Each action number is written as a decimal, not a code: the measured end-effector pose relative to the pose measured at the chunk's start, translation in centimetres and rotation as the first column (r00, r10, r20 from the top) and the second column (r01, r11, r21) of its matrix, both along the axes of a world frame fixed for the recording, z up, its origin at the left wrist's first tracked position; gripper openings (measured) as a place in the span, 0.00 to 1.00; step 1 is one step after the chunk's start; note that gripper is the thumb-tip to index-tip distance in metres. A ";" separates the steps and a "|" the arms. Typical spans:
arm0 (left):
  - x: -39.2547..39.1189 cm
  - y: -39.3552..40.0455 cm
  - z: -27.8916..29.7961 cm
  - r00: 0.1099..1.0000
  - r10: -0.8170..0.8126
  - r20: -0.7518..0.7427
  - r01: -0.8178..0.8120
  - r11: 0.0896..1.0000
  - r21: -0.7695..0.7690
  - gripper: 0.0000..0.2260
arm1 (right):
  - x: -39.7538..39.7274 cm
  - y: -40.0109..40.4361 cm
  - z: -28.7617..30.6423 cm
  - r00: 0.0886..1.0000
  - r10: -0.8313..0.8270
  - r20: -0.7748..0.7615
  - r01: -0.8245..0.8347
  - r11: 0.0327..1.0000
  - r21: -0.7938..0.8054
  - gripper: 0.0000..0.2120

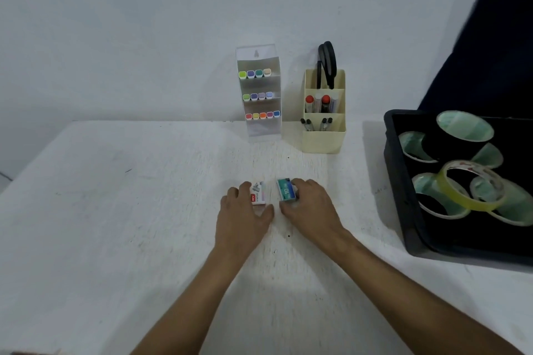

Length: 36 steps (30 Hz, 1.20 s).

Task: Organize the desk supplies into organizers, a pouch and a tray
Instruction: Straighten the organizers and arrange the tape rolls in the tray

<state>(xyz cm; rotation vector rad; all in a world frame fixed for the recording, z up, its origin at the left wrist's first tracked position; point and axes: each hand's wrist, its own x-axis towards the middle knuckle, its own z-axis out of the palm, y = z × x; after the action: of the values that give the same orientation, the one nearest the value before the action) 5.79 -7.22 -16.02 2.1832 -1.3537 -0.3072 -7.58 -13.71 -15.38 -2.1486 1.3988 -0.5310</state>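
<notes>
Just below the middle of the frame, two small staple boxes lie side by side on the bench (115,210), long axes running away from me. My left hand (245,216) pinches the white staple box (258,196), my right hand (310,207) the teal staple box (286,189). The black tray (403,210) of tape rolls lies at the right edge, nearer my right hand.

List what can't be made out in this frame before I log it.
- Head view: near end of the white staple box, covered by the left hand.
- Small print on the teal staple box under the right hand: too small.
- Black tray with its tape rolls: cut by the right edge.
- Scissors blades: hidden inside the beige organizer.
</notes>
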 end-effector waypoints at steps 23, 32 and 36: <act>4.7 -13.6 1.2 0.998 0.054 -0.012 -0.055 0.978 -0.202 0.12 | 8.1 -9.9 -0.2 0.987 -0.104 0.120 0.130 0.963 -0.237 0.14; 5.8 -14.7 1.1 0.995 -0.038 0.088 0.047 0.992 -0.113 0.14 | 8.4 -11.6 -0.2 0.996 -0.088 -0.003 0.084 0.958 -0.273 0.14; 6.4 -14.7 1.3 0.991 -0.085 0.106 0.094 0.992 -0.079 0.14 | 8.2 -12.1 0.0 0.998 -0.055 -0.015 0.050 0.972 -0.231 0.15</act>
<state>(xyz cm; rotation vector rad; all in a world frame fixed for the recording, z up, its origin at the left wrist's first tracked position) 12.21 -21.92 -14.67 2.0978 -1.4965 -0.1697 0.60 -25.81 -15.37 -2.3090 1.4717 -0.7245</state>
